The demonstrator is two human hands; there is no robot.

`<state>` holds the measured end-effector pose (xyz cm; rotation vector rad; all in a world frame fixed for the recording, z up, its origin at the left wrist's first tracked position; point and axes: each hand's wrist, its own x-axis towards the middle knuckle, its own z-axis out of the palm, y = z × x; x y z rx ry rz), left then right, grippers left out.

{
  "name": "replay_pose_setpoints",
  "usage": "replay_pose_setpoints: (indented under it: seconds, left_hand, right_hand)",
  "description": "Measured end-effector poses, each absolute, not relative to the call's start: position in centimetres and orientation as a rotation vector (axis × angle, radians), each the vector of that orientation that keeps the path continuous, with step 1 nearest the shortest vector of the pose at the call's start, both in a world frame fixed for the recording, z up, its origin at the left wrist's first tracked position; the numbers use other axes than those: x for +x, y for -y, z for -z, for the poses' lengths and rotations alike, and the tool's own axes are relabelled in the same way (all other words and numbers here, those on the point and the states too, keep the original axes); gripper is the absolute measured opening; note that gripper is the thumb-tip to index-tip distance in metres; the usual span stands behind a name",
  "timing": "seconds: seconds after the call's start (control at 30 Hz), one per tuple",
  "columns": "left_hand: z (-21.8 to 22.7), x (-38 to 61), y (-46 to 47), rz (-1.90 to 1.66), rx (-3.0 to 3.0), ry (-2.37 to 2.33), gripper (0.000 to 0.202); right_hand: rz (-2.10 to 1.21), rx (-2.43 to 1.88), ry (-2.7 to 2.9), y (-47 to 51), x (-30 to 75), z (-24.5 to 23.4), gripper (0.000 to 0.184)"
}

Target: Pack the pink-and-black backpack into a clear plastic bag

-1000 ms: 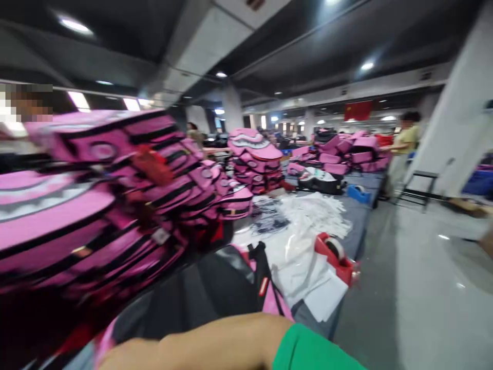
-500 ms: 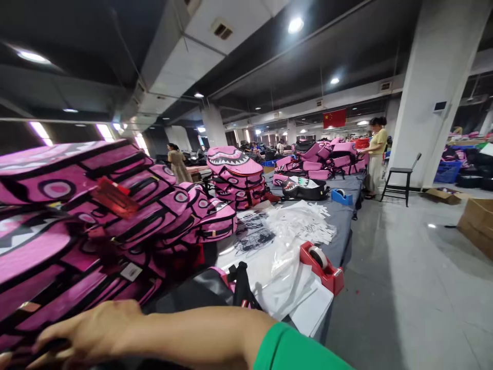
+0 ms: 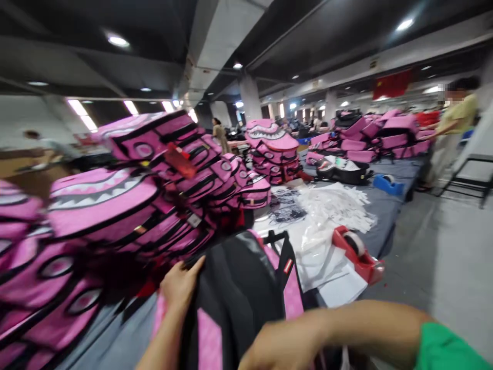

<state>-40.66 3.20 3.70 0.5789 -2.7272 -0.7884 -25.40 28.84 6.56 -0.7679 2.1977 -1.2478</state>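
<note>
Gripping backpack [image 3: 239, 288] top edge: left hand [image 3: 181, 282] closed on it | right hand [image 3: 277, 349] alongside, grip unclear

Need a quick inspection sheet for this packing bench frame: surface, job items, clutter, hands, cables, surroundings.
Surface: long grey table.
Job's things: black-and-pink backpack lying back-up at the near end.
Clutter: stacked pink backpacks, white paper sheets, red tape dispenser, blue tape dispenser.
Grippers: left hand grips the backpack's top edge; right hand low on it, grip unclear.
Cables: nothing seen.
Surroundings: person in yellow, black chair.
</note>
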Motion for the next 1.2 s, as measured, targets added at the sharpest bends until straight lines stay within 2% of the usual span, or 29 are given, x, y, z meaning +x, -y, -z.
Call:
replay_pose_setpoints:
  seconds: [0.1,0.13,0.2,0.27,0.33,0.43,0.53,0.63,0.77,0.87,0.97,1.03,1.13,1.2]
  left_hand:
    - [-2.1,-41.6,-2.3,0.647,0.557,2.768,0.054]
    - [-2.4,-41.9,-2.4,0.557,0.492,2.763,0.063]
    - [-3.5,-42.2,-3.4,0.369,0.267,2.720,0.071]
    - [-4.5,-42.7,-5.5,0.357,-0.072,2.707,0.059]
    - [-4.6,-43.5,-8.3,0.570,-0.447,2.752,0.039]
    - [-2.9,-45.1,-12.4,0.823,-0.822,2.836,0.031]
    - [-0.6,-45.9,-14.6,0.959,-0.976,2.822,0.019]
    - [0.8,-45.2,-14.9,1.094,-1.100,2.717,0.020]
    - [1.4,-43.2,-14.0,1.209,-1.270,2.565,0.023]
    - [1.6,-43.1,-13.8,1.334,-1.116,2.525,0.028]
    - [1.0,-43.2,-13.5,1.365,-0.983,2.553,0.030]
    - [-0.4,-42.6,-13.1,1.350,-0.936,2.585,0.033]
    - [-3.6,-40.4,-12.8,1.249,-0.746,2.439,0.038]
    - [-5.7,-39.3,-13.2,1.232,-0.756,2.281,0.046]
  right_hand:
    - [1.294,-0.554,-2.419,-32.1,-33.2,-7.1,0.025]
    - [1.165,-0.248,-2.645,-33.1,-36.1,-7.2,0.027]
    - [1.017,0.063,-2.814,-34.5,-41.1,-6.8,0.032]
    - [0.968,0.244,-2.731,-35.0,-44.4,-5.9,0.045]
    - [1.025,0.288,-2.582,-34.4,-45.9,-4.9,0.044]
    - [1.163,0.249,-2.632,-32.3,-45.7,-5.0,0.027]
    - [1.245,0.122,-2.916,-31.0,-43.6,-6.6,0.019]
    - [1.199,-0.110,-3.020,-30.7,-40.4,-7.1,0.021]
    - [1.120,-0.246,-2.884,-30.2,-36.4,-6.1,0.021]
    - [1.249,-0.454,-2.901,-29.2,-34.6,-7.5,0.023]
    - [1.422,-0.597,-2.900,-29.1,-33.8,-10.1,0.020]
    - [1.457,-0.541,-2.932,-30.1,-33.8,-11.3,0.017]
    - [1.416,-0.362,-3.010,-31.7,-34.7,-12.4,0.014]
    - [1.337,-0.442,-3.032,-31.9,-35.5,-13.0,0.012]
